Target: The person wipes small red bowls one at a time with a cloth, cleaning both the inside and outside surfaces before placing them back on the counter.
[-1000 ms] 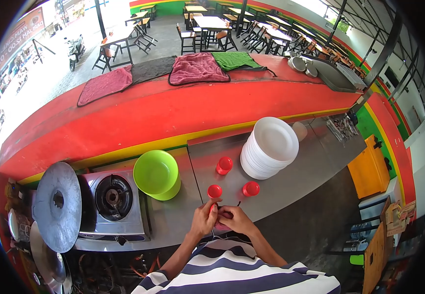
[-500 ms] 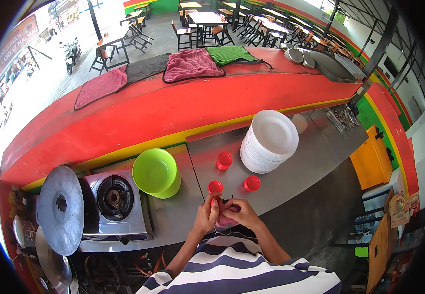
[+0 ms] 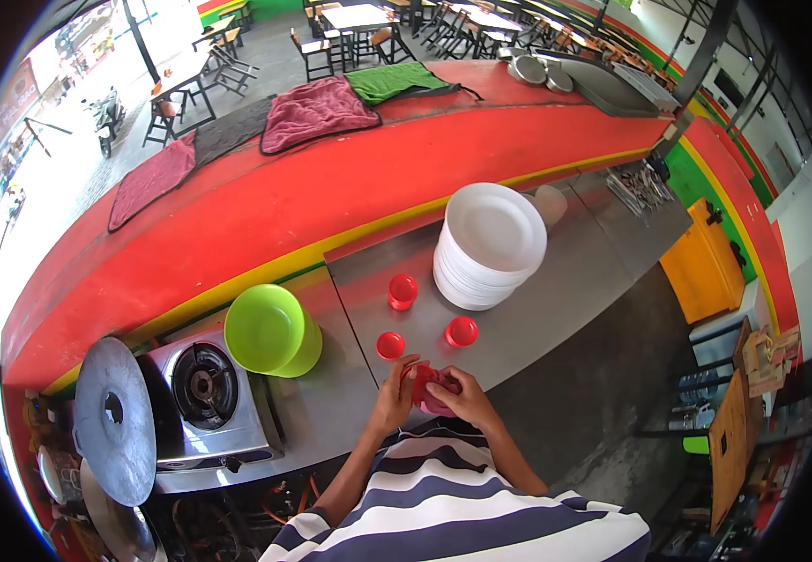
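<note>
My left hand [image 3: 394,395] has its fingers wrapped round a small red cup [image 3: 422,378] close to my body at the counter's front edge. My right hand [image 3: 462,397] presses a dark pink cloth [image 3: 435,404] against that cup. Three more red cups stand on the steel counter [image 3: 359,304]: one [image 3: 390,346] just beyond my left hand, one [image 3: 461,332] beyond my right hand, and one [image 3: 403,292] farther back. Behind them on the right rises a tall stack of white plates [image 3: 492,245].
Green bowls [image 3: 273,330] sit left of the cups, beside a gas stove [image 3: 204,384] and a large round metal lid [image 3: 115,421]. Cutlery [image 3: 640,189] lies at the counter's right end. Cloths [image 3: 320,114] and metal trays [image 3: 603,86] rest on the red ledge.
The view has shifted, so the counter items appear farther left. The held red cup now shows more clearly between my hands, and my right hand has closed in on it with the cloth.
</note>
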`<action>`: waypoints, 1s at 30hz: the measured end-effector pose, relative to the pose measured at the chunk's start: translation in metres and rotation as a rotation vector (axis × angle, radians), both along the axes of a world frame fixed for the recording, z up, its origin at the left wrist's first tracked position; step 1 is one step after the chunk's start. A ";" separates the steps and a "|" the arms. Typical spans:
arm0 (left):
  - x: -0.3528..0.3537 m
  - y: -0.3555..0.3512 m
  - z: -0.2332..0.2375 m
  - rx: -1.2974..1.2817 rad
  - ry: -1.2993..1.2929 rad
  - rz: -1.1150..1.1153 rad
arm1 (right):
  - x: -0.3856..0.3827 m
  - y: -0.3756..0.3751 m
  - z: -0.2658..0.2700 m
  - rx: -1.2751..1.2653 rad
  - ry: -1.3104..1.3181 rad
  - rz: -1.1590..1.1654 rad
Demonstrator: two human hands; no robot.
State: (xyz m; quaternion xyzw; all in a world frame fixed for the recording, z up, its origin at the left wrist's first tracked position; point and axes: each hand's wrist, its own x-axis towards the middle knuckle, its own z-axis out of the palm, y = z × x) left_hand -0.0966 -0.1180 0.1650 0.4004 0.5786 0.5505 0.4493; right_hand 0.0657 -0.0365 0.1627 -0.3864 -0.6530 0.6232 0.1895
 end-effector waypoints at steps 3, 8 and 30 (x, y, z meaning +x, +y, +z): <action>0.012 0.011 0.014 -0.044 -0.025 -0.021 | 0.015 0.009 -0.012 -0.048 -0.003 0.015; 0.033 0.041 -0.031 -0.032 0.189 0.014 | 0.032 0.033 -0.031 0.044 -0.045 -0.159; 0.082 0.165 -0.124 -0.120 0.427 0.234 | 0.057 0.155 -0.119 -0.045 -0.178 -0.245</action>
